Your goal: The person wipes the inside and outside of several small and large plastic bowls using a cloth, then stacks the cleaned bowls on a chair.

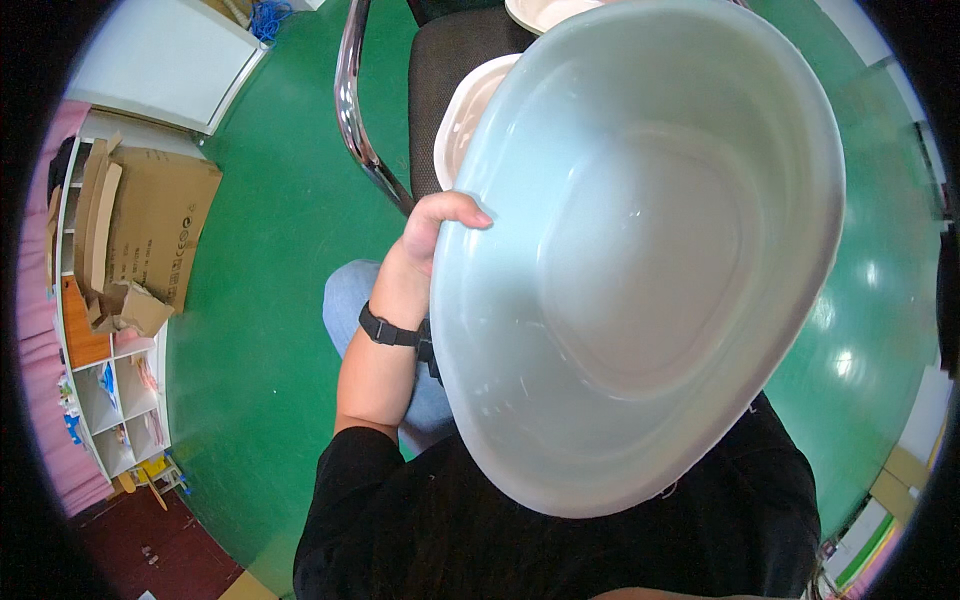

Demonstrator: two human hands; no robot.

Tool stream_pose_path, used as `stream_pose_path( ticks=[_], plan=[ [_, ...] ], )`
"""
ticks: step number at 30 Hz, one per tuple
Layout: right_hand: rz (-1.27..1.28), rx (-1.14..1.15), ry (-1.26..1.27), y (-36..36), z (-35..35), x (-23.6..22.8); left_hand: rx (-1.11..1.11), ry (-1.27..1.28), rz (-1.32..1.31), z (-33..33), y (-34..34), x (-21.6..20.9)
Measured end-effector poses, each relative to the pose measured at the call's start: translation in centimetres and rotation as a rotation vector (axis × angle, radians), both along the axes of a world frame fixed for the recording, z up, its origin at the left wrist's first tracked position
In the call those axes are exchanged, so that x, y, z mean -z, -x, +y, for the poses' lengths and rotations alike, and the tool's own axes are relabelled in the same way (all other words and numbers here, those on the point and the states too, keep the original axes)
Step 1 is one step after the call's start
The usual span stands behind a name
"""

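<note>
A large oval plastic basin (640,270), pale blue-white and glossy, is tilted up in front of me with its hollow inside facing me. My left hand (445,222) is closed on its left rim, the thumb lying over the inner wall and the other fingers hidden behind. A black strap (388,331) circles my left wrist. My right hand does not show; the basin covers much of that side. Just beyond the left rim, a white tub (462,125) rests on the dark chair seat (432,75), partly hidden by the basin.
Another white container (545,12) lies farther back on the chair. The chair's chrome armrest (352,110) curves down beside my left hand. Along the left are an opened cardboard box (165,215), a white cubby shelf (125,400) and a white cabinet (165,60) on green floor (250,330).
</note>
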State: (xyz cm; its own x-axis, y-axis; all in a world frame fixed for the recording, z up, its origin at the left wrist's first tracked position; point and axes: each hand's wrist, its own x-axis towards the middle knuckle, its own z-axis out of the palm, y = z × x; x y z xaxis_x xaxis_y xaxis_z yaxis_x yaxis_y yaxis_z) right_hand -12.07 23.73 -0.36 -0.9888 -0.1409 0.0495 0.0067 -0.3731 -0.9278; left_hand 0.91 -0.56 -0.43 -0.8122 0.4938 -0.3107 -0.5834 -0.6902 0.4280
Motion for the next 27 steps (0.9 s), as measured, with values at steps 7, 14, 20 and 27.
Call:
stream_pose_path(
  ticks=[7, 14, 20, 27],
  plan=[
    [-0.088, -0.024, -0.011, 0.0, -0.4, -0.3, -0.008, 0.012, 0.015, 0.3, 0.3, 0.2],
    [-0.207, -0.067, 0.008, -0.4, -1.9, -0.2, -0.228, 0.204, 0.085, -1.6, 0.8, 0.6],
    [-0.225, 0.032, -0.03, -0.4, -2.2, -1.0, -0.358, 0.331, 0.194, -1.0, 1.4, 0.8],
    [0.037, 0.219, -0.101, 1.5, -2.1, -0.2, -0.518, 0.373, 0.188, -0.7, 1.7, 0.3]
  ],
)
